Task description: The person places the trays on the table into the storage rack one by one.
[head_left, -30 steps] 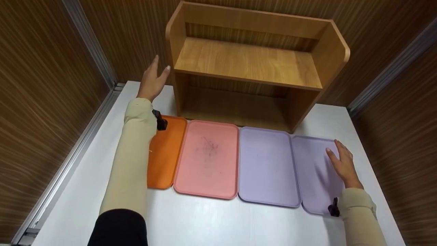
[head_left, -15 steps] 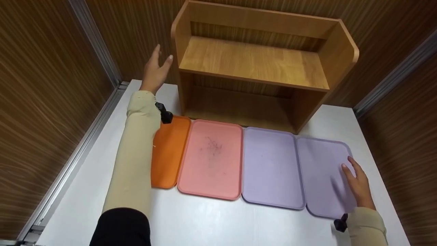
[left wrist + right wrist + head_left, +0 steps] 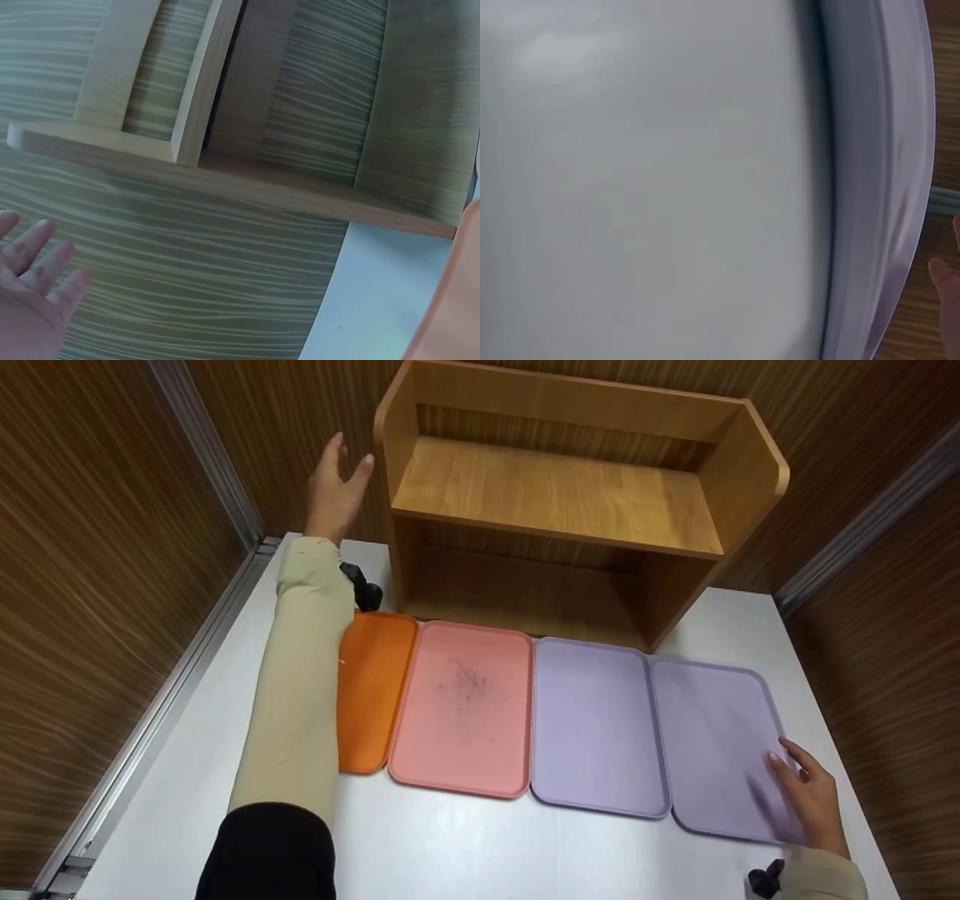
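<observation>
On the table (image 3: 487, 847), from left to right, lie the first tray (image 3: 375, 690), the second tray (image 3: 461, 720), the third tray (image 3: 600, 727) and the fourth tray (image 3: 724, 735) in one row. Behind them, at the far side, stands the shelf (image 3: 555, 495). The left hand (image 3: 334, 495) is left of the shelf; the right hand (image 3: 814, 795) is by the fourth tray's right edge.

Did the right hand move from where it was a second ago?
Yes. In the head view, the right hand has moved farther from the wooden shelf, down toward the picture's bottom and a bit to the right.
</observation>
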Demonstrator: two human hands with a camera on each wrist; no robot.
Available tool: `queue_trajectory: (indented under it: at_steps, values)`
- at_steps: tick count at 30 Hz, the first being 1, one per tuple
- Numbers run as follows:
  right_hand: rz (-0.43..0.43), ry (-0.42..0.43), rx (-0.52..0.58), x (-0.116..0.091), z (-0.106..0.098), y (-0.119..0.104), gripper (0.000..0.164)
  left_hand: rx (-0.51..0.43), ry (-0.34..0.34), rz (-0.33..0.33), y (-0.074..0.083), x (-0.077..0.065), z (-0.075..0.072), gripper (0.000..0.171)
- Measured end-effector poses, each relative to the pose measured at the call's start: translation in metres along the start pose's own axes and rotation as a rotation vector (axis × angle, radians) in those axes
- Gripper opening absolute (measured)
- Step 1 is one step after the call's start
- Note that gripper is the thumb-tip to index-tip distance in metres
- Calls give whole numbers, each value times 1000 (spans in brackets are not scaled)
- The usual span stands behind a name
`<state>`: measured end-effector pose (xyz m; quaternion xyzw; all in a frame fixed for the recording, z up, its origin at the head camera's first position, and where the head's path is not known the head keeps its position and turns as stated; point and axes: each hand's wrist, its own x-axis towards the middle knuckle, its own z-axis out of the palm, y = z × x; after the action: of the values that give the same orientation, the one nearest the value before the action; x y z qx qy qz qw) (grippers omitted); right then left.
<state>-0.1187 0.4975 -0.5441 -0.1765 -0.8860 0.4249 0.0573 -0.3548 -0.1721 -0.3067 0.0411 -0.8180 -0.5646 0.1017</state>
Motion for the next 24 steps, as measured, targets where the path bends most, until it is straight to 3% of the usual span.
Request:
queue_trajectory:
  at_steps: [11,16,24]
  values:
    - [82,23,32,-14,-14,21,59,-2,6,61,12,3,8,66]
    - [109,-18,44,-21,-18,30,61,-26,19,97,14,3,8,64]
    - [158,-12,58,-29,-17,40,62,-75,36,83,16,6,14,62]
